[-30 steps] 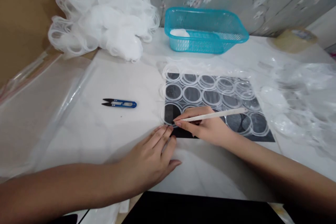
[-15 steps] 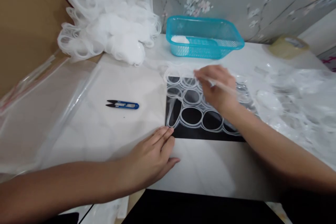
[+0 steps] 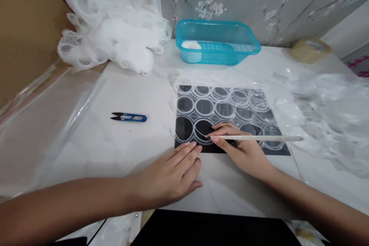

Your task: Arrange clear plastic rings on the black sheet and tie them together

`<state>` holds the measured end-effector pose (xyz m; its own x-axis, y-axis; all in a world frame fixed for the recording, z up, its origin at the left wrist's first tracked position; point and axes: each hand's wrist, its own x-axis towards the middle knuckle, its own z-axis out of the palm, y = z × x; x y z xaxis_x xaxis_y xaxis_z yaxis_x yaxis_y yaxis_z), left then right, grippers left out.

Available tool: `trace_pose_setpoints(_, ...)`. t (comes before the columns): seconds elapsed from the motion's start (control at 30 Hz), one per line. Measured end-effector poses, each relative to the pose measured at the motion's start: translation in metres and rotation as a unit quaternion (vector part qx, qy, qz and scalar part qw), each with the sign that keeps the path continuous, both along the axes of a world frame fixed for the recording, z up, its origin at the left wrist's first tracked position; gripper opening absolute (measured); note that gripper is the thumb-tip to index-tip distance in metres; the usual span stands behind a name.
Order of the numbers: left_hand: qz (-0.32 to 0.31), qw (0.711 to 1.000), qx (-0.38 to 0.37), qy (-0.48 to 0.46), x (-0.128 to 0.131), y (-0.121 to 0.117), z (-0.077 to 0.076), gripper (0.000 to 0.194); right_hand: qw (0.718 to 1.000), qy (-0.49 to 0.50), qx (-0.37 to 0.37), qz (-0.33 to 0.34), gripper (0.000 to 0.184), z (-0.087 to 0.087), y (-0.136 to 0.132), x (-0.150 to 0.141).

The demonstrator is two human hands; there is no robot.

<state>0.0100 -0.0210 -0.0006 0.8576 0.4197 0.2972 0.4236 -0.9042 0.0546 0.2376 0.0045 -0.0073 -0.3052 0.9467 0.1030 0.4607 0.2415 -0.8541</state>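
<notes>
A black sheet (image 3: 221,148) lies on the table under clear film with rows of white-rimmed rings (image 3: 204,107). My left hand (image 3: 180,169) rests flat, palm down, at the front left edge of the sheet, its fingertips touching the film below the front row. Between thumb and fingers of my right hand (image 3: 242,150), a long thin white stick (image 3: 268,138) is pinched, pointing left. Its left end is over the second ring of the front row. That hand covers part of the front row.
Blue thread snips (image 3: 129,117) lie to the left. Behind stands a turquoise basket (image 3: 217,61) with something white inside. A heap of white ringed film (image 3: 115,42) is at the back left, clear film (image 3: 319,115) at the right, and a tape roll (image 3: 309,50) at the back right.
My right hand has come down and toward me, from the back rows to the front row, with the stick. The folded film at the front left now lies flat. My left hand stays put.
</notes>
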Motion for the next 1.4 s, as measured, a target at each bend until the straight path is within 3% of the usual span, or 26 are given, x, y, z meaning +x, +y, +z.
trace_pose_setpoints(0.13, 0.007, 0.999, -0.041, 0.008, 0.009, 0.006, -0.002, 0.047, 1.000, 0.011, -0.008, 0.003, 0.011, 0.000, 0.003, 0.001)
trace_pose_setpoints(0.63, 0.009, 0.995, -0.092, 0.044, 0.010, 0.008, -0.004, 0.051, 0.999, -0.017, 0.038, 0.009, 0.010, -0.004, 0.001, 0.001)
trace_pose_setpoints(0.73, 0.014, 0.994, -0.103, 0.038, 0.010, 0.008, -0.006, 0.052, 0.990, -0.047, 0.121, 0.061, 0.012, -0.006, -0.005, 0.001)
trace_pose_setpoints(0.87, 0.018, 0.990, -0.134, 0.037, 0.010, 0.008, -0.009, 0.056, 0.930, -0.171, 0.277, 0.169, 0.018, -0.003, 0.007, 0.007)
trace_pose_setpoints(0.93, 0.017, 0.988, -0.151, 0.038, 0.009, 0.009, -0.009, 0.053, 0.926, -0.199, 0.293, 0.126, 0.020, 0.005, 0.033, 0.017)
trace_pose_setpoints(1.0, 0.020, 0.985, -0.167, 0.042, 0.007, 0.009, -0.007, 0.052, 0.941, -0.165, 0.293, -0.032, 0.020, 0.016, 0.062, 0.029)
trace_pose_setpoints(1.03, 0.020, 0.984, -0.174, 0.043, 0.006, 0.009, -0.007, 0.052, 0.944, -0.120, 0.277, -0.134, 0.020, 0.022, 0.074, 0.035)
trace_pose_setpoints(1.07, 0.018, 0.983, -0.179, 0.039, 0.005, 0.009, -0.006, 0.052, 0.945, -0.073, 0.255, -0.193, 0.019, 0.027, 0.081, 0.039)
trace_pose_setpoints(1.13, 0.008, 0.983, -0.184, 0.010, 0.002, 0.009, -0.004, 0.050, 0.957, 0.026, 0.170, -0.234, 0.014, 0.034, 0.079, 0.041)
trace_pose_setpoints(1.2, -0.003, 0.980, -0.195, -0.048, 0.000, 0.010, 0.000, 0.046, 0.976, 0.127, 0.023, -0.177, 0.011, 0.037, 0.060, 0.036)
trace_pose_setpoints(1.23, 0.003, 0.975, -0.208, -0.084, 0.001, 0.012, 0.004, 0.045, 0.966, 0.205, -0.057, -0.147, 0.012, 0.038, 0.048, 0.032)
trace_pose_setpoints(1.3, 0.051, 0.954, -0.249, -0.159, 0.004, 0.017, 0.014, 0.049, 0.916, 0.328, -0.212, -0.090, 0.010, 0.041, 0.025, 0.025)
trace_pose_setpoints(1.4, 0.145, 0.895, -0.350, -0.237, 0.017, 0.030, 0.037, 0.058, 0.839, 0.416, -0.349, -0.018, 0.011, 0.054, 0.006, 0.021)
